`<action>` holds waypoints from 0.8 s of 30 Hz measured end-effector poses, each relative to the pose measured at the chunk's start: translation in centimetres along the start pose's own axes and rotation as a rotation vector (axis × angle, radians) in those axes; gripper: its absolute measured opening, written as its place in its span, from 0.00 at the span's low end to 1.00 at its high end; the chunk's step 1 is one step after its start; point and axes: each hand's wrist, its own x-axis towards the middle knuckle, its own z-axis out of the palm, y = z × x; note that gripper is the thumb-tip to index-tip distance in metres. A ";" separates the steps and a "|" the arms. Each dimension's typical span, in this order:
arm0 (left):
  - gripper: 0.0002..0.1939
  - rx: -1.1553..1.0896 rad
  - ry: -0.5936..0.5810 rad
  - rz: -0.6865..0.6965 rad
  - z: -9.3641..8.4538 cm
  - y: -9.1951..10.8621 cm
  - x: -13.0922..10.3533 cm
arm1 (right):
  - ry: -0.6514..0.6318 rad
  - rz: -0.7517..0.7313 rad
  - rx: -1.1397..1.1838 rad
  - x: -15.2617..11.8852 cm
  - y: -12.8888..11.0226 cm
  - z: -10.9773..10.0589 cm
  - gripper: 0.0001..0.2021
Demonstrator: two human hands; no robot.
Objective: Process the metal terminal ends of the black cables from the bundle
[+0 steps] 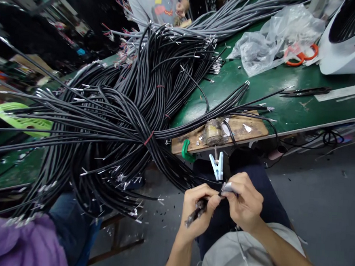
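My left hand (198, 211) is closed around the end of a black cable (209, 181), and a dark tool-like piece (193, 216) with a worn surface also sits in its grip. Pinched fingers of my right hand (246, 202) meet the left fingertips at the cable's tip, with something silvery-grey (228, 187) on or between them. The tip itself is mostly hidden. Just beyond the hands, a light-blue clothes-peg-like clip (217, 166) hangs from a small motor-like block (213, 132) on a wooden board (256, 132).
A large heap of black cables (121, 113), tied with red bands, spreads over the green table (305, 83). Orange-handled scissors (301, 56), a plastic bag (262, 43), dark snips (306, 92) and a white fan (348, 35) lie right. Two people sit nearby, one in a purple top (26, 244).
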 end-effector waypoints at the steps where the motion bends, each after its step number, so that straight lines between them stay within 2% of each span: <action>1: 0.09 -0.011 -0.008 0.012 -0.1 0.0 0.1 | -0.078 0.024 0.006 0.5 0.0 -0.4 0.04; 4: 0.09 -0.016 -0.007 0.063 -0.2 0.0 0.5 | -0.354 0.337 0.214 1.8 -0.1 -1.5 0.09; 5: 0.09 -0.001 0.015 0.072 0.0 0.0 0.6 | -0.397 0.425 0.246 2.2 -0.2 -1.8 0.10; 7: 0.08 0.038 0.082 0.080 0.4 0.1 0.7 | -0.340 0.463 0.143 2.6 -0.4 -2.5 0.09; 10: 0.07 0.103 0.178 0.097 1.2 0.1 0.8 | -0.152 0.256 -0.210 2.6 -1.3 -3.3 0.05; 14: 0.08 0.171 0.216 0.099 1.8 0.4 0.7 | -0.197 -0.081 -0.408 2.1 -2.3 -3.1 0.04; 18: 0.08 0.175 0.195 0.053 1.7 0.7 0.5 | -0.143 -0.313 -0.446 1.6 -1.7 -2.3 0.08; 21: 0.10 0.163 0.167 0.034 1.4 0.8 0.2 | -0.165 -0.323 -0.454 1.4 -0.5 -2.3 0.08; 24: 0.11 0.162 0.150 0.019 1.2 0.7 0.0 | -0.120 -0.151 -0.397 1.3 0.2 -2.7 0.06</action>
